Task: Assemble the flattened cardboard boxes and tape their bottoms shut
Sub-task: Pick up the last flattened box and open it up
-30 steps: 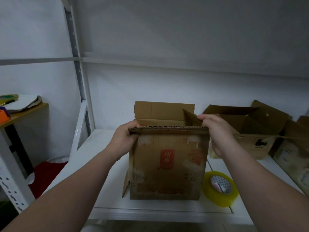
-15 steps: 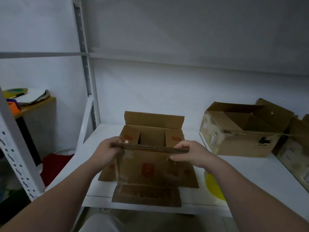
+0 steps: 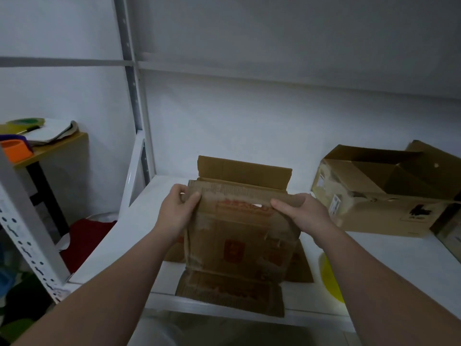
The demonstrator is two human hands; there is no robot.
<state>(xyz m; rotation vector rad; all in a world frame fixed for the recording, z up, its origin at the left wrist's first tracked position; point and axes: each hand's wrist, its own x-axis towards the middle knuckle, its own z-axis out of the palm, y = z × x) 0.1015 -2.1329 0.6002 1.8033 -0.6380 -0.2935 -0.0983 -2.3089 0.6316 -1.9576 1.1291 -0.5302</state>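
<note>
A worn brown cardboard box (image 3: 239,245) with red print stands on the white shelf (image 3: 139,221), in front of me. Its near flap is folded over the top, the far flap (image 3: 244,171) stands upright, and a bottom flap (image 3: 229,293) hangs over the shelf's front edge. My left hand (image 3: 178,211) grips the folded flap at its left corner, thumb on top. My right hand (image 3: 304,213) holds the same flap at its right side, fingers over the edge. A yellow tape roll (image 3: 329,278) lies right of the box, mostly hidden by my right forearm.
An assembled open box (image 3: 374,196) stands on the shelf at right, with another box's edge (image 3: 449,236) beyond it. A white shelf upright (image 3: 30,236) is at near left. A wooden side table (image 3: 50,148) with oddments stands left; red cloth (image 3: 87,236) lies below.
The box dropped lower and tipped toward me. Both hands folded the near flap down over the top opening. The tape roll became mostly hidden behind my right forearm.
</note>
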